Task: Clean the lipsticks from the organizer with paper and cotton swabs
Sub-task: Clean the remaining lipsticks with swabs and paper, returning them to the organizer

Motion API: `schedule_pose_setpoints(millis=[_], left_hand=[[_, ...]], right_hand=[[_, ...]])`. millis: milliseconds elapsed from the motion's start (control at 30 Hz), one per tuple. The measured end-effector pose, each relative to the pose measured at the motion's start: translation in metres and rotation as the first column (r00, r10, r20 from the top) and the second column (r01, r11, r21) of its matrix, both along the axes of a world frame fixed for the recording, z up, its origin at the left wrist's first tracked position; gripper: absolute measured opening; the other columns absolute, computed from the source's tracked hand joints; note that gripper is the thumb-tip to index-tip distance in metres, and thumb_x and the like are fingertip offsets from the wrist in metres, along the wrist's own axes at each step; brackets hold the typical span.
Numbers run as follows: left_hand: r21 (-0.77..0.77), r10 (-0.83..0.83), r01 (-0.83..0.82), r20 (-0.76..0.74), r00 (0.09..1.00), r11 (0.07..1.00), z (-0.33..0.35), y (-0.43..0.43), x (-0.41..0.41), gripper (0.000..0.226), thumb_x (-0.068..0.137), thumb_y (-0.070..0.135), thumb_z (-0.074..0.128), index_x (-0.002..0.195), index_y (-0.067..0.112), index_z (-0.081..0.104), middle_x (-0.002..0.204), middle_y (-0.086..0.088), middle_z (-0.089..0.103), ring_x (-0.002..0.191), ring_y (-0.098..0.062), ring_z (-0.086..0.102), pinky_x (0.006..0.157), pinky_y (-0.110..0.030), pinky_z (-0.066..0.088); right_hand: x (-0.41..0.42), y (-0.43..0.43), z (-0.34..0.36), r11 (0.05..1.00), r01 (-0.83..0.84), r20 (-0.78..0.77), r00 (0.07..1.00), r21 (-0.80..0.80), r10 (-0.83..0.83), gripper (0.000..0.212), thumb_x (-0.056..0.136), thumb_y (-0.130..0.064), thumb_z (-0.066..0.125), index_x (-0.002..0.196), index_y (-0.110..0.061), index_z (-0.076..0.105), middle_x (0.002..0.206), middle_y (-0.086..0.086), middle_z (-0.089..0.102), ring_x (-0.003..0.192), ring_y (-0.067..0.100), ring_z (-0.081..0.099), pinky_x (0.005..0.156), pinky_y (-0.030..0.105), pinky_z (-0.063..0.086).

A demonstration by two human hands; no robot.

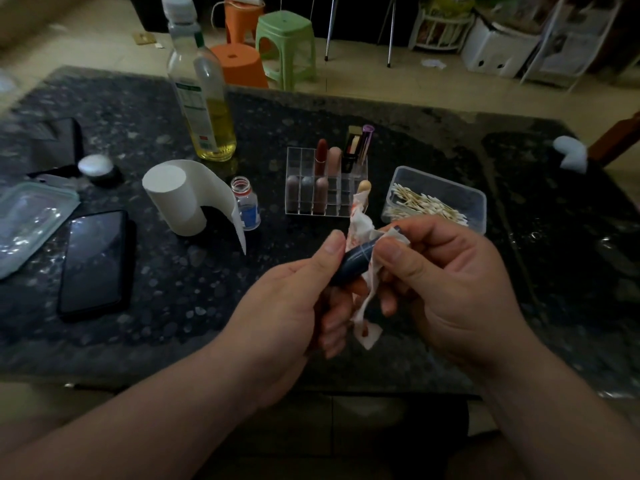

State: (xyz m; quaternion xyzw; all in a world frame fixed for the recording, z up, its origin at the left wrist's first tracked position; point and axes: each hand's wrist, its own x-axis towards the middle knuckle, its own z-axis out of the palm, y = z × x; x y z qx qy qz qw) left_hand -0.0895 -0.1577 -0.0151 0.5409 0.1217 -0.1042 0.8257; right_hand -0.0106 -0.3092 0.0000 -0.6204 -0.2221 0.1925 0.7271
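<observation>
Left hand (294,299) is sitting nearest to me, in front of the clear organizer (298,161), gripping a dark blue lipstick (353,263) w/ thumb on top and fingers curled under it. Right hand (446,278) is pinching a crumpled bit of paper (363,233) around the tube's upper end, thumb pressing down on it. Paper is showing red smears and hanging down btwn both hands.

Other lipsticks (321,155) are standing upright in the organizer, some in the front row, some in the back.

Just right of the organizer a plastic tub (474,199) is holding a pile of cotton swabs (426,204). Left of the organizer a paper roll (173,199) is standing w/ its loose end curling down, and a small clear bottle (247,206) w/ a blue label is sitting btwn the roll and the organizer. Behind-left of the organizer a tall bottle (204,98) w/ yellow liquid is standing. Way left of the organizer a phone (95,261) is lying flat on the dark stone table (207,306).
</observation>
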Motion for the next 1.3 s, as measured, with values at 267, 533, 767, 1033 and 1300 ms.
schedule_pose_setpoints(millis=[267,533,767,1033,1300], left_hand=[[0.037,0.141,-0.145,0.109,0.984,0.989,-0.004,-0.003,-0.002,0.031,0.088,0.045,0.057,0.087,0.018,0.072,0.063,-0.005,0.053,0.052,-0.013,0.047,0.051,-0.027,0.043],[-0.053,0.011,-0.026,-0.259,0.966,0.998,0.006,0.001,-0.001,0.059,0.091,0.066,0.048,0.059,0.017,0.051,0.049,0.0,0.032,0.037,-0.013,0.027,0.038,-0.024,0.028],[-0.007,0.046,-0.046,-0.069,0.997,0.999,0.004,0.009,-0.004,0.029,0.087,0.039,0.062,0.097,0.014,0.073,0.066,-0.001,0.054,0.056,-0.013,0.049,0.053,-0.028,0.043],[0.37,-0.001,0.022,-0.057,0.998,0.929,0.01,0.018,-0.001,0.056,0.076,0.073,0.048,0.068,0.023,0.072,0.049,0.004,0.046,0.045,-0.015,0.041,0.051,-0.035,0.039],[0.338,-0.007,0.021,-0.041,0.999,0.941,0.006,0.023,-0.001,0.039,0.08,0.058,0.056,0.083,0.023,0.073,0.068,0.002,0.064,0.057,-0.014,0.055,0.053,-0.027,0.048]], right_hand=[[-0.002,0.0,0.0,0.999,0.012,0.047,0.999,-0.043,-0.01,0.008,0.081,-0.02,0.069,0.087,-0.019,0.075,0.075,0.009,0.073,0.057,0.02,0.069,0.052,0.027,0.056],[-0.006,0.0,0.002,0.994,-0.058,0.134,0.989,-0.088,0.069,0.011,0.085,-0.011,0.065,0.095,-0.009,0.066,0.077,0.008,0.075,0.059,0.018,0.072,0.054,0.024,0.056],[0.001,-0.005,-0.001,0.989,-0.023,0.193,0.98,-0.145,0.051,0.012,0.085,-0.021,0.071,0.097,-0.017,0.071,0.088,0.011,0.074,0.07,0.025,0.074,0.058,0.033,0.06],[0.003,-0.011,0.002,0.964,-0.067,0.234,0.964,-0.257,0.129,0.017,0.079,-0.014,0.073,0.095,-0.017,0.07,0.092,0.004,0.074,0.076,0.019,0.075,0.063,0.029,0.061],[0.01,-0.015,0.001,0.949,-0.066,0.296,0.942,-0.308,0.161,0.024,0.074,-0.019,0.079,0.094,-0.031,0.072,0.095,0.001,0.073,0.083,0.02,0.074,0.07,0.033,0.062]])
